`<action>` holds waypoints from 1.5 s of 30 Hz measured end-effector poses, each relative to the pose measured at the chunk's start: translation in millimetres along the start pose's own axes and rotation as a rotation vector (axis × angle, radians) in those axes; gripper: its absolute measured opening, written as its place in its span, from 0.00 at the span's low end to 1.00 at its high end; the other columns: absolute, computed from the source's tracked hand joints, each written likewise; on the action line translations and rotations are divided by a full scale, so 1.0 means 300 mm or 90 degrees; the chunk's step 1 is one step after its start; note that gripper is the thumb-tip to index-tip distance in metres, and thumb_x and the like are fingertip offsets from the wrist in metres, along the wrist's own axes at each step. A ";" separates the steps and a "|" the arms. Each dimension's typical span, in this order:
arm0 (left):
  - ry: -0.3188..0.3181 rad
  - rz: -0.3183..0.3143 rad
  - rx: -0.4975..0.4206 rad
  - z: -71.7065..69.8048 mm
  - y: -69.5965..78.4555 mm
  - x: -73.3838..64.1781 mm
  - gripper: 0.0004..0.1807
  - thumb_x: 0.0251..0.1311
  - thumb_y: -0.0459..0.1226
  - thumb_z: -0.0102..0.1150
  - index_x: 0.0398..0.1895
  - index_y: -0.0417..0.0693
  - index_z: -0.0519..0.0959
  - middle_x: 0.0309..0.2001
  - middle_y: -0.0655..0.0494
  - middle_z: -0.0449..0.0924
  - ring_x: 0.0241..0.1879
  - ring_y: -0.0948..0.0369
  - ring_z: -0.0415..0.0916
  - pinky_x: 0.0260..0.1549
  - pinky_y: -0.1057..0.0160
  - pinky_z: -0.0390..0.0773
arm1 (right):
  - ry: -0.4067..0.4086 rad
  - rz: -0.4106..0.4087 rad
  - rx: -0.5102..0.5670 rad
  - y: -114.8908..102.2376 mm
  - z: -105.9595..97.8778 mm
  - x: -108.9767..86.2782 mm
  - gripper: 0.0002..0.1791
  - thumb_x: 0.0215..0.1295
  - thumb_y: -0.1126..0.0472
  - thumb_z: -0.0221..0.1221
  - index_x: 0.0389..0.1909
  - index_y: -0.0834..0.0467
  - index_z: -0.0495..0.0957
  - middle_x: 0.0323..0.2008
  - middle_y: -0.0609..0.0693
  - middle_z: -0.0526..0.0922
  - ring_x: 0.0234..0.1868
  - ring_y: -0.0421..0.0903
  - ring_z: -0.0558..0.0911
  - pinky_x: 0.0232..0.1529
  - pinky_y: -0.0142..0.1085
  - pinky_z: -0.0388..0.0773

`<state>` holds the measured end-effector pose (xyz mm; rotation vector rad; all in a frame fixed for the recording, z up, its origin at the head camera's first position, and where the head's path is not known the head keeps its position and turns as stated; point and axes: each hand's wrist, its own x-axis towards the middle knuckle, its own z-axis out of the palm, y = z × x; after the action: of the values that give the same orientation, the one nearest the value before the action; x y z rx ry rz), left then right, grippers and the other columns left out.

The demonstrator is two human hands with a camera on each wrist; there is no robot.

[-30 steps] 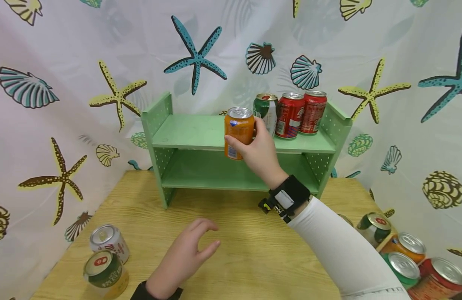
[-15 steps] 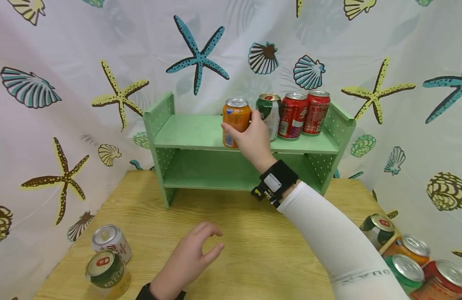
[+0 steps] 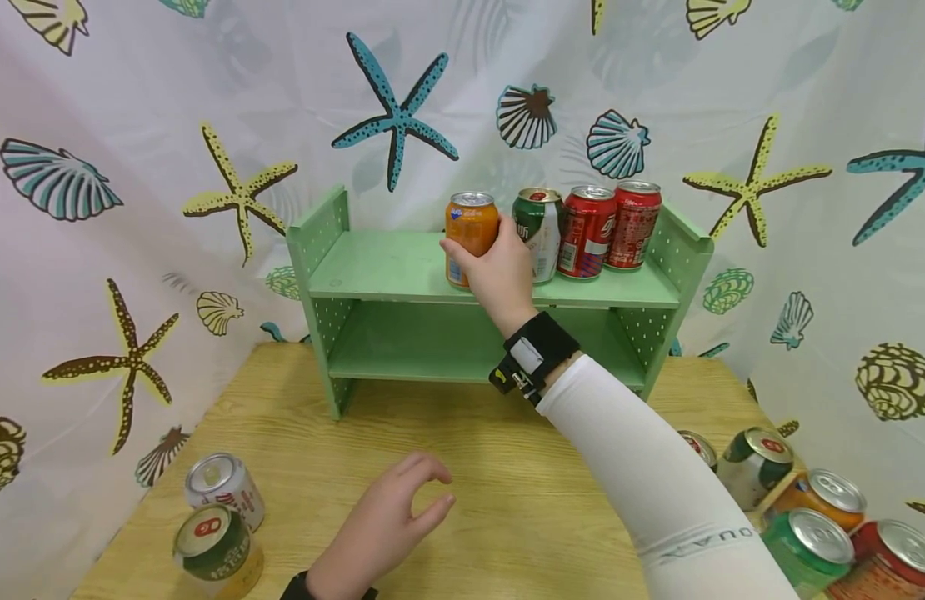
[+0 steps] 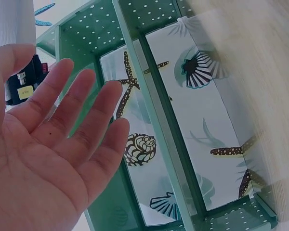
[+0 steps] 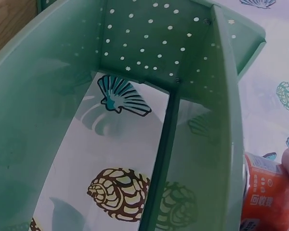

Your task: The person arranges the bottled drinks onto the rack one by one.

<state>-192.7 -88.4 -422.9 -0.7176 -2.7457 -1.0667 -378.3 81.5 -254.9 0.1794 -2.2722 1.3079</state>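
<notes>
My right hand (image 3: 502, 268) grips an orange soda can (image 3: 470, 229), which stands upright at the front of the green shelf's (image 3: 387, 265) top board. In the right wrist view the orange can (image 5: 267, 195) shows at the right edge, with part of my thumb on it. Just right of it on the same board is a green and white can (image 3: 538, 229), then two red cans (image 3: 585, 233). My left hand (image 3: 391, 517) hovers over the wooden table with nothing in it; the left wrist view shows the palm and loosely spread fingers of this hand (image 4: 62, 144).
At the table's left stand a white can (image 3: 224, 487) and a green and gold can (image 3: 217, 546). Several cans, among them a green can (image 3: 807, 546) and a red can (image 3: 890, 558), cluster at the right. A patterned curtain (image 3: 282, 75) hangs behind the shelf.
My right hand has moved the orange can up and slightly left, from in front of the shelf onto its top board. The left hand has barely shifted.
</notes>
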 end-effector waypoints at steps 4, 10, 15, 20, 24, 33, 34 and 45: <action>-0.005 0.008 0.002 0.005 0.004 -0.001 0.08 0.69 0.41 0.66 0.48 0.58 0.81 0.49 0.65 0.80 0.54 0.60 0.81 0.51 0.56 0.83 | 0.018 0.003 -0.018 -0.003 0.012 0.003 0.45 0.64 0.39 0.69 0.72 0.58 0.62 0.61 0.55 0.79 0.59 0.53 0.82 0.61 0.48 0.79; 0.011 0.039 0.012 0.011 0.013 -0.002 0.07 0.68 0.40 0.66 0.46 0.56 0.81 0.48 0.66 0.80 0.52 0.63 0.80 0.52 0.57 0.83 | 0.036 0.001 -0.043 -0.007 0.040 0.020 0.53 0.66 0.38 0.66 0.79 0.60 0.50 0.68 0.61 0.73 0.65 0.57 0.78 0.67 0.51 0.75; 0.017 0.056 0.012 0.024 0.011 -0.010 0.06 0.68 0.39 0.66 0.44 0.57 0.81 0.47 0.68 0.79 0.51 0.65 0.80 0.53 0.58 0.83 | 0.037 0.013 -0.032 -0.001 0.064 0.035 0.53 0.69 0.41 0.64 0.80 0.61 0.44 0.72 0.64 0.67 0.69 0.58 0.75 0.70 0.51 0.72; 0.009 0.055 0.008 0.024 0.010 -0.011 0.05 0.68 0.39 0.66 0.43 0.56 0.81 0.47 0.68 0.79 0.50 0.65 0.80 0.51 0.58 0.83 | 0.035 0.022 -0.026 -0.003 0.076 0.047 0.53 0.72 0.42 0.62 0.81 0.62 0.40 0.73 0.66 0.64 0.70 0.59 0.73 0.72 0.50 0.70; 0.006 0.058 0.009 0.024 0.009 -0.013 0.04 0.68 0.39 0.66 0.43 0.55 0.81 0.47 0.68 0.79 0.50 0.65 0.80 0.50 0.59 0.83 | 0.040 0.028 -0.031 -0.003 0.083 0.057 0.53 0.72 0.43 0.61 0.81 0.63 0.39 0.73 0.67 0.64 0.70 0.60 0.73 0.71 0.50 0.71; -0.009 0.064 -0.004 0.032 0.003 -0.018 0.04 0.69 0.39 0.65 0.43 0.53 0.81 0.47 0.66 0.80 0.50 0.63 0.81 0.51 0.58 0.83 | 0.043 0.037 -0.022 0.001 0.093 0.068 0.53 0.72 0.43 0.61 0.81 0.61 0.39 0.74 0.66 0.63 0.71 0.59 0.72 0.72 0.49 0.70; -0.011 0.062 -0.004 0.032 0.003 -0.017 0.04 0.69 0.39 0.65 0.43 0.53 0.81 0.47 0.66 0.80 0.50 0.62 0.81 0.51 0.58 0.83 | 0.042 0.037 -0.019 0.001 0.093 0.068 0.53 0.72 0.42 0.61 0.81 0.61 0.39 0.74 0.66 0.63 0.71 0.59 0.72 0.72 0.49 0.69; -0.014 0.055 0.000 0.025 0.001 -0.019 0.03 0.69 0.39 0.65 0.42 0.57 0.80 0.47 0.67 0.79 0.49 0.66 0.79 0.50 0.59 0.82 | 0.011 0.043 -0.005 -0.001 0.087 0.053 0.56 0.73 0.44 0.61 0.83 0.59 0.33 0.79 0.64 0.53 0.77 0.59 0.63 0.77 0.50 0.62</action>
<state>-187.0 -85.4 -429.9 -0.8456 -2.7052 -1.0474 -401.3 61.7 -257.5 0.0893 -2.2861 1.3285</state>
